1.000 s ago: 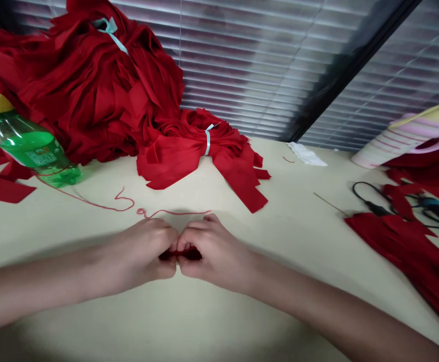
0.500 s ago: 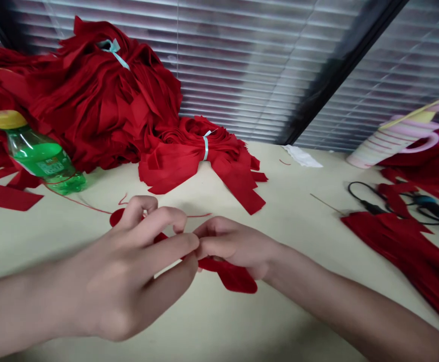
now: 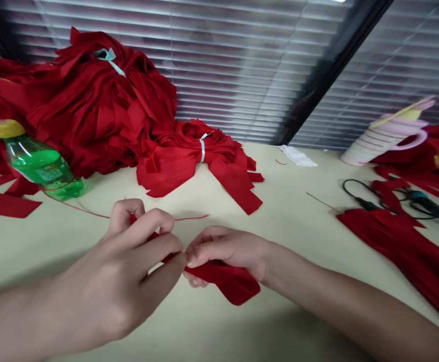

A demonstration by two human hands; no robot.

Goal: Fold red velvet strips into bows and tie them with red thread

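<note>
Between my two hands is a strip of red velvet-like fabric, held above the pale table. My left hand has its fingers bent and closed on the strip, mostly covering that end. With thumb and fingers pinched, my right hand grips the strip's middle, and a loop of it hangs below the palm. The fingertips of both hands meet or nearly meet. A thin red string runs from around a green bottle towards my left hand; another stretch of string shows just beyond the fingers.
Behind my hands lies a tied bundle of red strips, with a larger red heap against the blinds. At right are more red strips, a cabled tool, a striped cup and a white paper scrap.
My hands have shifted slightly left, and my fingertips have moved lower on the strip. More of the red fabric shows below my right hand. The camera view has tilted a little.
</note>
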